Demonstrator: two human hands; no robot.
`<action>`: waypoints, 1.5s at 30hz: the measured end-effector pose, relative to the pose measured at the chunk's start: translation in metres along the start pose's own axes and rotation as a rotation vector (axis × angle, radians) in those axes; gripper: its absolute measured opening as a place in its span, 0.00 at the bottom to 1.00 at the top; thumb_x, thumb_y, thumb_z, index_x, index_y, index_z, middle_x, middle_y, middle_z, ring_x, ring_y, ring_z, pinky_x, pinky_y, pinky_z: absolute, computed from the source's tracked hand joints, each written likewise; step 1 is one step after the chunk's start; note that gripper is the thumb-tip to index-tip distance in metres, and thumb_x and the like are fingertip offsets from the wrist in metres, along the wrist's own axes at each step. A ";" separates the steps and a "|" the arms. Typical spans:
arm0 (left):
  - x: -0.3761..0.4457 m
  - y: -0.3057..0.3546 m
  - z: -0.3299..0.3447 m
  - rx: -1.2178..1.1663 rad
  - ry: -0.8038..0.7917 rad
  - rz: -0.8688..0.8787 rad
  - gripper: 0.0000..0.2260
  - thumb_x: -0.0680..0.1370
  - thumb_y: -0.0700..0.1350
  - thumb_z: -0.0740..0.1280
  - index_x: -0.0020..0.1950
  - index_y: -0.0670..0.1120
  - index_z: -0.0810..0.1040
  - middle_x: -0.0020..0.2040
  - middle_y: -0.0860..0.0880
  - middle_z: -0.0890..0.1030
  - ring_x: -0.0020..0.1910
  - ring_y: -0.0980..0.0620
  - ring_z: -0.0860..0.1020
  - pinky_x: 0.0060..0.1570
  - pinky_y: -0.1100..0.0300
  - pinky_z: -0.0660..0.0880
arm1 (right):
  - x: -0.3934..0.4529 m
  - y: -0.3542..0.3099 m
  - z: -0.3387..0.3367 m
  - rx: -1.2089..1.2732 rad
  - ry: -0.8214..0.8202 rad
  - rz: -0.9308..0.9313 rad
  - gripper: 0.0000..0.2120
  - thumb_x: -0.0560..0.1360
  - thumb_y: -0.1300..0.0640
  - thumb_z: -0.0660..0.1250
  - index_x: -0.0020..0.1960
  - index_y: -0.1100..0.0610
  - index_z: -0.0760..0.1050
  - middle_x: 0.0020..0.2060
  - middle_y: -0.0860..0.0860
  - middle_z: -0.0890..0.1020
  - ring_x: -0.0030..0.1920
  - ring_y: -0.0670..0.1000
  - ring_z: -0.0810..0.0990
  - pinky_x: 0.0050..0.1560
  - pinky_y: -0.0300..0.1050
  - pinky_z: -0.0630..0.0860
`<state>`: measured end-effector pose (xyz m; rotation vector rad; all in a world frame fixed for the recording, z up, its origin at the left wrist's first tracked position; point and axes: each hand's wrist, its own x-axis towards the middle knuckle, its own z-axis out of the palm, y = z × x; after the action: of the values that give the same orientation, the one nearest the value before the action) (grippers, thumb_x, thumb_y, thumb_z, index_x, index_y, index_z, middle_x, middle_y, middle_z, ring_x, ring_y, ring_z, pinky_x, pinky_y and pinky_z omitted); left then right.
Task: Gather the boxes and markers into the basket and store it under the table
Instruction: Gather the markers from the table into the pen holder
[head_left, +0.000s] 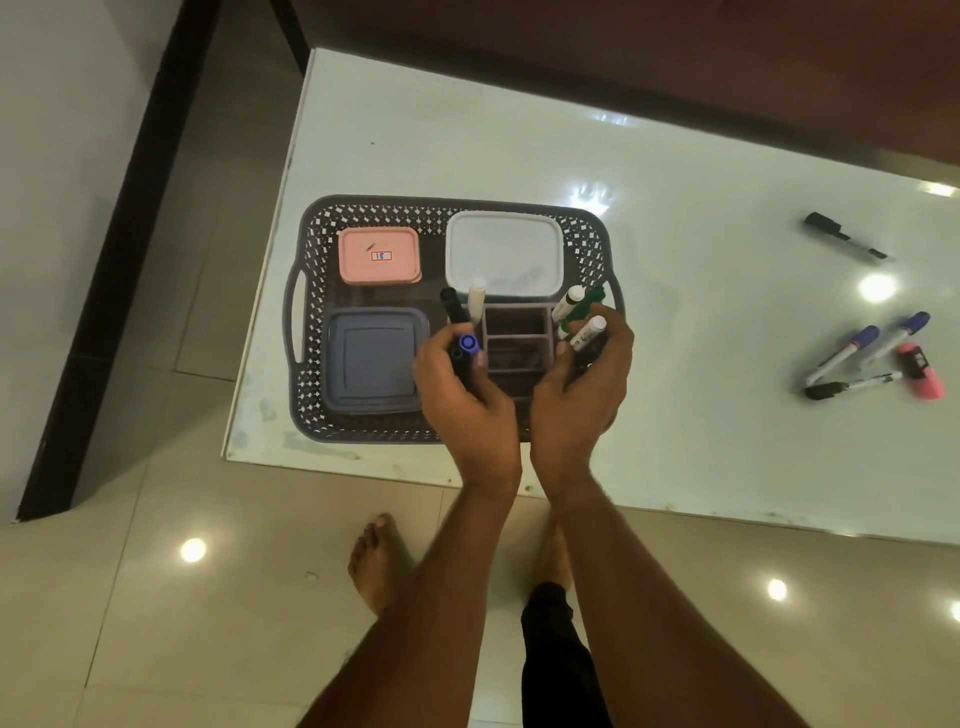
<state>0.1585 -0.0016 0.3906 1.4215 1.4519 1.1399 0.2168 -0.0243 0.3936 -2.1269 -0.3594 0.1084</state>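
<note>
A grey perforated basket (317, 228) sits near the left end of the white table (701, 405). Inside it lie a pink box (379, 255), a white box (504, 254), a blue-grey box (371, 358) and a brown divided holder (514, 332). My left hand (462, 389) is shut on a bunch of markers (467, 344), black, blue and white, held upright over the holder's left side. My right hand (582, 395) grips several markers (584, 332), green and white, over its right side. More loose markers (852, 358) and a pink highlighter (922, 371) lie on the table at the right.
A single black marker (844, 238) lies at the far right of the table. A dark wooden wall runs behind the table. Beige floor tiles and my bare feet (374, 561) are below the table's near edge. A dark skirting strip runs along the left.
</note>
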 end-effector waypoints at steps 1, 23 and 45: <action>0.000 0.000 0.001 0.015 0.003 -0.008 0.13 0.79 0.30 0.66 0.63 0.38 0.77 0.58 0.44 0.80 0.60 0.50 0.80 0.61 0.60 0.78 | 0.000 0.000 0.000 -0.008 -0.007 0.008 0.20 0.81 0.64 0.65 0.71 0.52 0.69 0.65 0.48 0.78 0.66 0.48 0.77 0.68 0.49 0.77; -0.015 0.001 0.011 0.089 0.114 -0.070 0.13 0.81 0.38 0.69 0.65 0.36 0.79 0.59 0.41 0.84 0.59 0.56 0.80 0.58 0.76 0.73 | 0.001 0.007 -0.008 -0.024 -0.048 0.025 0.14 0.82 0.58 0.66 0.67 0.57 0.74 0.59 0.50 0.81 0.58 0.44 0.79 0.60 0.39 0.77; -0.032 0.011 0.016 0.176 0.181 0.059 0.28 0.79 0.43 0.69 0.74 0.31 0.66 0.72 0.34 0.71 0.75 0.36 0.69 0.72 0.35 0.66 | 0.011 0.003 -0.037 0.123 -0.259 -0.087 0.24 0.81 0.52 0.68 0.74 0.57 0.68 0.67 0.51 0.74 0.66 0.48 0.77 0.62 0.45 0.80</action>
<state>0.1792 -0.0324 0.3948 1.5220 1.6810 1.2288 0.2357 -0.0523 0.4120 -1.9753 -0.5819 0.3483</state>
